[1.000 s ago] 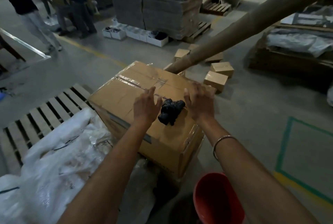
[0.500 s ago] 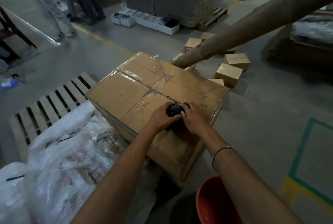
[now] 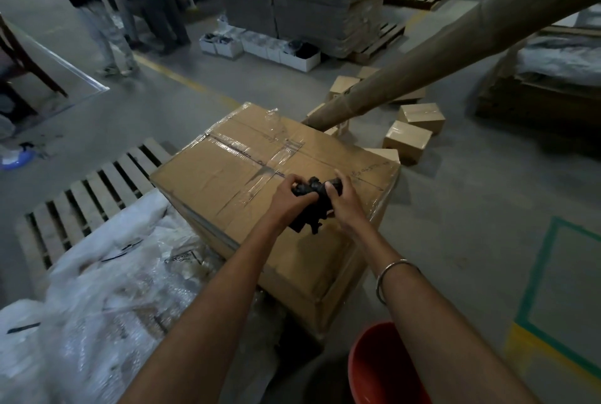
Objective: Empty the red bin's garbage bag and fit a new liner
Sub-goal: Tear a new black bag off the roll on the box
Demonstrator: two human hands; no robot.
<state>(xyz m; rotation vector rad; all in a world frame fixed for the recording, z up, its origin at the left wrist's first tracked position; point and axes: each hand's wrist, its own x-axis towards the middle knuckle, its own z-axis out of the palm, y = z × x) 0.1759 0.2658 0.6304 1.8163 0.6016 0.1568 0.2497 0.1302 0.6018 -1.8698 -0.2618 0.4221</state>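
A crumpled black bundle of bin liner [image 3: 314, 202] lies on top of a large taped cardboard box [image 3: 227, 182]. My left hand [image 3: 289, 200] grips its left side with curled fingers. My right hand [image 3: 344, 205] grips its right side, thumb on top. The red bin [image 3: 374, 368] stands on the floor at the bottom right, partly hidden behind my right forearm; its inside is dark and I cannot tell what it holds.
White plastic sheeting [image 3: 97, 299] lies over a wooden pallet [image 3: 81, 195] at the left. A long cardboard tube [image 3: 439, 55] slants over the box's far corner. Small cartons [image 3: 406, 140] sit on the floor beyond. People stand at the far left [image 3: 107, 13]. Green floor tape [image 3: 540, 273] marks the right.
Both hands came down from open above the box and took hold of the black liner bundle; they now pull it slightly apart. The view has shifted a little closer.
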